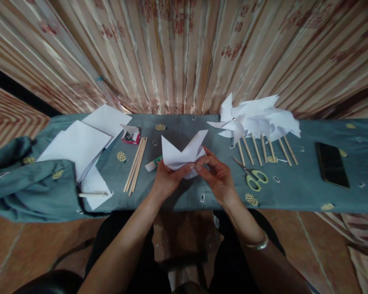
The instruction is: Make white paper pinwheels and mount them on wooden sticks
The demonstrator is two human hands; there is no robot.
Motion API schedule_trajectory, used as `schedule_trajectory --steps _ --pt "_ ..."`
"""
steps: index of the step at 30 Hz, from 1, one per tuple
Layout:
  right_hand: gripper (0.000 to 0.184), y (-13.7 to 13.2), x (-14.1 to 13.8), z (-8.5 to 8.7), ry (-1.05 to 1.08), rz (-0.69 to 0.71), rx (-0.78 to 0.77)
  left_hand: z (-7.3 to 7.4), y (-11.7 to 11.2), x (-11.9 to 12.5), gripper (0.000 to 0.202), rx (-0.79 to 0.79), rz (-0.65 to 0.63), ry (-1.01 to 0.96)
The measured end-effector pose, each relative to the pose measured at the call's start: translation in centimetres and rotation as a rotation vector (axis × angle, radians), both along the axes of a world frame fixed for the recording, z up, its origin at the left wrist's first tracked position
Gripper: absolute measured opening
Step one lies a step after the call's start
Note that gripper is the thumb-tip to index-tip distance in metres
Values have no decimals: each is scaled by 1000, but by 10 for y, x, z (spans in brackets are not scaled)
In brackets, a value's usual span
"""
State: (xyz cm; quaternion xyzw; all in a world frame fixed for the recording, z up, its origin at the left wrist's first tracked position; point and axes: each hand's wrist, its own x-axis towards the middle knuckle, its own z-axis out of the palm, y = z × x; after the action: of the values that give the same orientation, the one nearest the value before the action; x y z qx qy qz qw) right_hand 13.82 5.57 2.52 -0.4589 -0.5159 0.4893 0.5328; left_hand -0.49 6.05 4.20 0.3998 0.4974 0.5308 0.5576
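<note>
Between my hands, above the middle of the cloth, is a white paper pinwheel [179, 157] with some of its blades bent inward. My left hand [167, 177] grips its left side, thumb laid along the near edge. With thumb and fingers pinched together, my right hand [214, 171] holds the paper's right side near the centre; whether a pin is in that pinch is hidden. Just behind my left hand lies a green and white tube or small box [153, 163], partly covered. Scissors with green handles [254, 177] rest to the right of my right hand.
Several wooden sticks [135, 165] lie left, beside a small open red box [131, 134] of pins. White paper sheets [79, 143] are stacked further left, a pen [93, 194] near them. Finished pinwheels on sticks [257, 118] lie back right, a phone [332, 164] beyond.
</note>
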Motion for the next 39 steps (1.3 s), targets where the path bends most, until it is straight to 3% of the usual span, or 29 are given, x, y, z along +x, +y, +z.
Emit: schedule_trajectory --steps 14,19,26,34,39 --pt "9 -1 -1 2 30 -39 3 -1 2 1 31 -36 -9 -36" --pt "23 -2 2 3 -46 -89 -16 -4 2 0 30 -19 -49 -57" --pt "61 -1 5 12 -21 -89 -20 -4 2 2 28 -25 -42 -62" --pt "74 -1 13 18 -132 -119 -120 -6 2 3 29 -46 -51 14" --pt "69 -1 18 17 -285 -129 -100 -11 2 3 31 -26 -70 29"
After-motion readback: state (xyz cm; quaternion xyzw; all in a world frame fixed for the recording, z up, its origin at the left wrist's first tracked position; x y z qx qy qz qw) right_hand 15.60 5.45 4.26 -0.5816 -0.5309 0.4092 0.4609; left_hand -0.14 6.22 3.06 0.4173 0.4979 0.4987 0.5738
